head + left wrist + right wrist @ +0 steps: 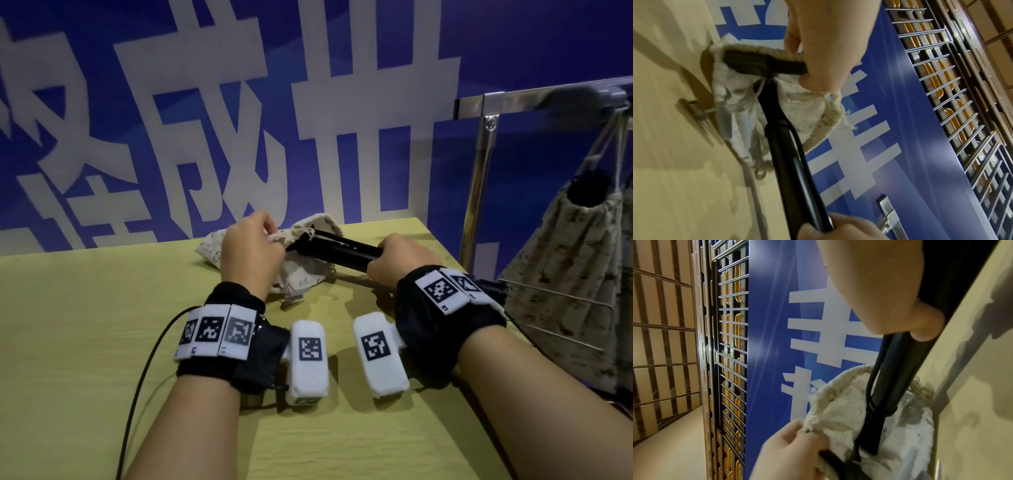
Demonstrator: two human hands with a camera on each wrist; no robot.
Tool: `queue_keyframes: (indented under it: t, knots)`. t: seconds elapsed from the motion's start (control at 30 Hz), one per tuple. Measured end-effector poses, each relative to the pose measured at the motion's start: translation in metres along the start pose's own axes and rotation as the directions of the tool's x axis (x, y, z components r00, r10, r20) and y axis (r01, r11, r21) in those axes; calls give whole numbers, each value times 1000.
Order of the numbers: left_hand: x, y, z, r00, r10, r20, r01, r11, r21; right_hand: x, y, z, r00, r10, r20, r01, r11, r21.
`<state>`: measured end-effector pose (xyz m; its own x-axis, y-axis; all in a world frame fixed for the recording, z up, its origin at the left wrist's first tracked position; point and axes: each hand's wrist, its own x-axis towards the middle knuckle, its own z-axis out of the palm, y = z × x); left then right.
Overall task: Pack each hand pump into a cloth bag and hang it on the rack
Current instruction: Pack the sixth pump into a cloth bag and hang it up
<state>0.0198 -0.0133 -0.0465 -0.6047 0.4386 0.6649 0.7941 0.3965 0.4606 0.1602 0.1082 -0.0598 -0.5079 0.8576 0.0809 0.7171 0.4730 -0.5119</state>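
A black hand pump [342, 251] is held level over the yellow table [102, 342]. Its T-handle [764, 65] sits inside the mouth of a pale cloth drawstring bag [308, 274]. My left hand [274, 240] pinches the bag's rim and holds the mouth wide. My right hand [380, 253] grips the pump barrel [900, 378] at the end away from the bag. In the right wrist view the barrel runs down into the bag [849, 410], whose rim is pinched by the left hand [793, 451]. The left wrist view has the right hand [838, 227] at the bottom, on the barrel [793, 162].
A chrome rack [486, 154] stands off the table's right edge. A patterned cloth bag [565, 274] hangs from it with a black pump top [587, 186] poking out. A grey metal piece [291, 301] lies on the table beside the pale bag. A blue banner [513, 51] backs the table.
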Motion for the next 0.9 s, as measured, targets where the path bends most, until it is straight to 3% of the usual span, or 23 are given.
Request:
queue_keyframes:
  t: [0.07, 0.1, 0.17, 0.23, 0.3, 0.4, 0.47, 0.53, 0.67, 0.83, 0.9]
  knots:
    - [4, -4, -5, 997, -36, -68, 32, 998, -47, -1, 1, -1, 1000, 9, -14, -8, 1000, 1]
    - [3, -4, -6, 999, -36, -29, 34, 997, -68, -1, 1, -1, 1000, 12, -21, -12, 1000, 2]
    - [-2, 3, -2, 984, 42, 171, -16, 988, -154, -1, 2, -1, 999, 16, -36, -16, 1000, -9]
    - [-11, 16, 4, 898, 148, 413, -45, 967, -250, -1, 1, 0, 999, 14, -43, -14, 1000, -19]
    - [-15, 25, 8, 796, 182, 578, -1, 954, -299, -2, -2, 1, 999, 4, -35, -5, 1000, -31]
    - [-16, 21, 14, 693, 101, 714, 19, 987, -158, -3, -6, 6, 1000, -15, 17, 15, 998, -54]
    - [-16, 10, 18, 657, 9, 754, -9, 1000, -4, -1, -9, 10, 997, -15, 74, 18, 999, -36]
    - [-13, -1, 19, 653, -83, 753, 31, 996, 83, 0, -9, 10, 991, -3, 137, 4, 1000, -6]
    - [-5, -14, 16, 697, -183, 693, 104, 983, 154, -1, 7, -8, 974, 64, 217, -38, 992, -121]
    - [-10, -8, 21, 683, -125, 720, 91, 992, 86, -15, 36, -21, 989, 56, 137, -5, 938, -347]
    - [-12, -4, 22, 686, -81, 723, 45, 997, 70, -14, 38, -18, 995, -10, 97, 48, 913, -404]
